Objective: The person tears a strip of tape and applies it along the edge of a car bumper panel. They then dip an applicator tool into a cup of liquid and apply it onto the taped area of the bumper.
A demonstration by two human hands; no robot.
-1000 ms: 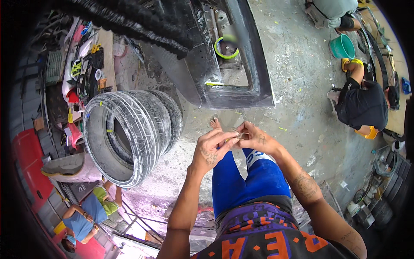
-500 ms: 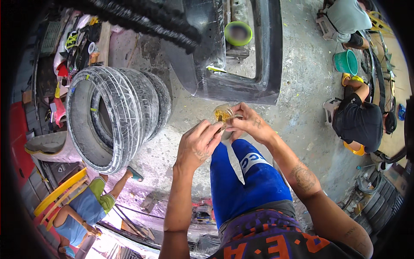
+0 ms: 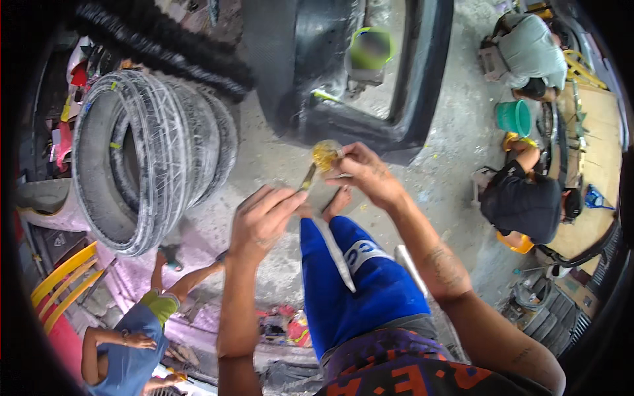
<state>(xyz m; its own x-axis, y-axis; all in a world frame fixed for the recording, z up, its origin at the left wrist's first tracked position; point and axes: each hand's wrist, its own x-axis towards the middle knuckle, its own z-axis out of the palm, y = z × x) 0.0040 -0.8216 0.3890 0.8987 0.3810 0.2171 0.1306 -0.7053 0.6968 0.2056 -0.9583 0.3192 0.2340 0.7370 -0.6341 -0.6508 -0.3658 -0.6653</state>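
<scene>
My left hand (image 3: 263, 221) is closed in a pinch on the end of a thin, stick-like tool (image 3: 308, 179) with yellow stains. The tool slants up to the near rim of a small clear cup (image 3: 325, 154). Yellow material coats or fills that cup. My right hand (image 3: 368, 173) grips the cup's right side between thumb and fingers, tilting it. Whether the tool's tip is inside the cup or just against its edge is hard to tell. Both hands are in front of my body, above the concrete floor.
A black car bumper (image 3: 343, 129) lies just ahead, with a lime-green container (image 3: 371, 49) in its opening. Dusty tires (image 3: 135, 165) stand at left. Co-workers sit at right by a green bucket (image 3: 514, 117); another person (image 3: 135, 336) is at lower left near a yellow chair (image 3: 63, 280).
My hands have moved apart, and more of the tool shows between my left hand and the cup. The person at lower left has risen from the chair. The whole view has shifted.
</scene>
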